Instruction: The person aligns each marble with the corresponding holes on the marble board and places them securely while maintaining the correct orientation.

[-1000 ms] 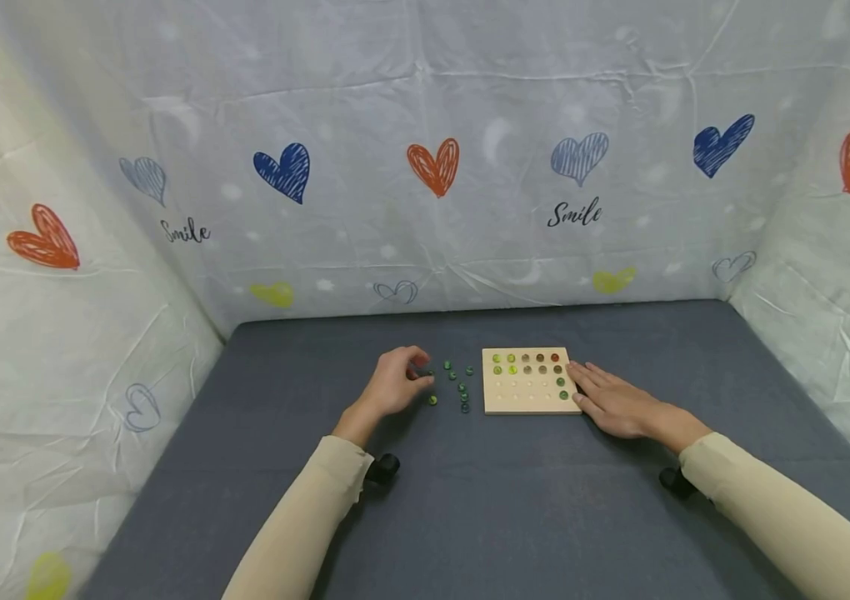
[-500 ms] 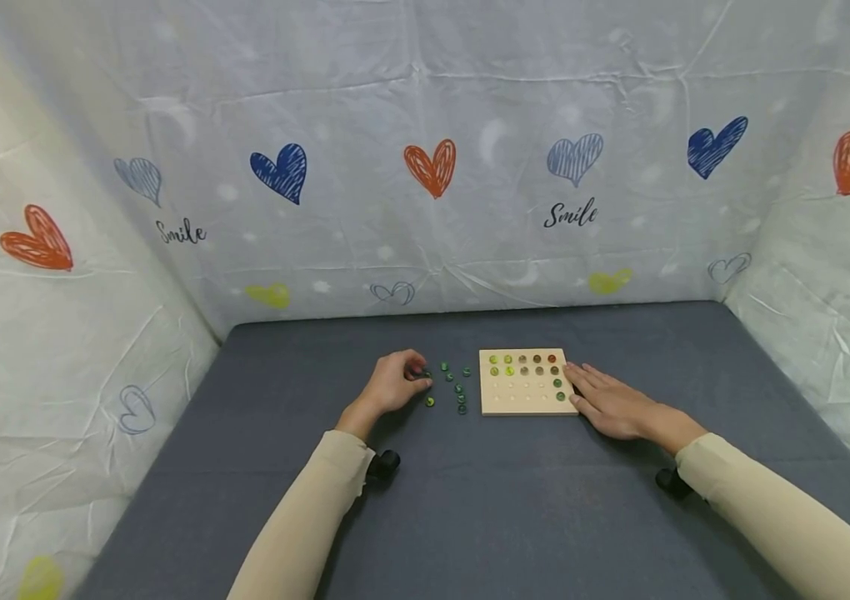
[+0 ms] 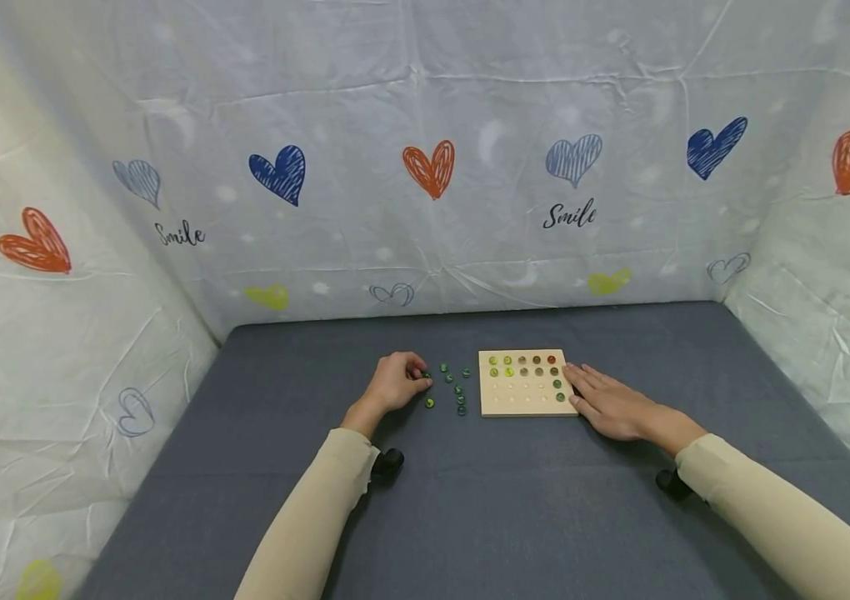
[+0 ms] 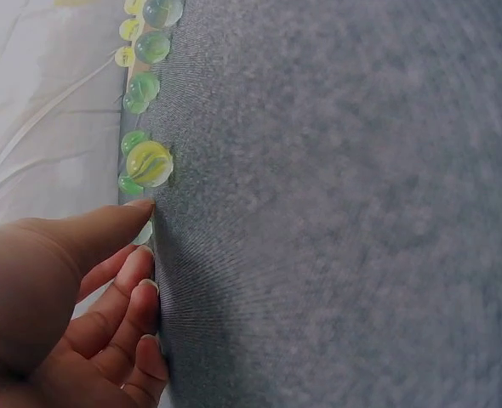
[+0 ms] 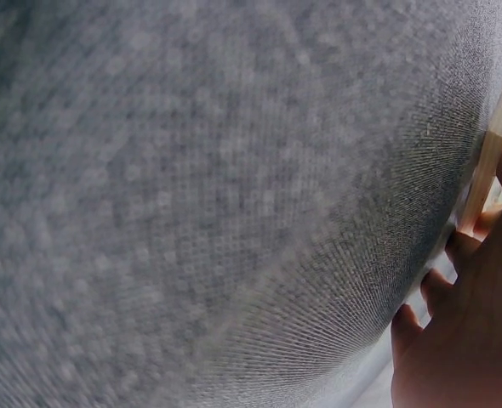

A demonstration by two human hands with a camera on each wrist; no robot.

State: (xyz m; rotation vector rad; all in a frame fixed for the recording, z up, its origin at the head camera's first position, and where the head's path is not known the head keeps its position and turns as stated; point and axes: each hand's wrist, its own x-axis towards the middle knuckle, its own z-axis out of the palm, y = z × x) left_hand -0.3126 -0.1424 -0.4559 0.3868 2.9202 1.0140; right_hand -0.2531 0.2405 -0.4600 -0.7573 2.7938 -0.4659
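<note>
My left hand (image 3: 397, 382) is low over the table, thumb and index finger pinching a clear greenish marble (image 4: 143, 234). A yellow-green marble (image 3: 429, 403) lies just in front of that hand, and in the left wrist view it stands beyond the thumb tip. More green marbles (image 3: 458, 389) are scattered between the hand and a pale wooden board (image 3: 512, 408). My right hand (image 3: 611, 404) lies with straight fingers along the board's right edge. The board's back two rows hold yellow, brownish and red marbles, and two green ones sit at its right side; other hollows show bare.
A dark grey cloth (image 3: 515, 508) covers the table. Pale curtains (image 3: 350, 100) printed with hearts hang behind it and at both sides. Black wrist cameras (image 3: 387, 463) sit under both cuffs.
My left thumb and fingers have closed in on the marble. The right hand stays at the board, and the head view has shifted slightly.
</note>
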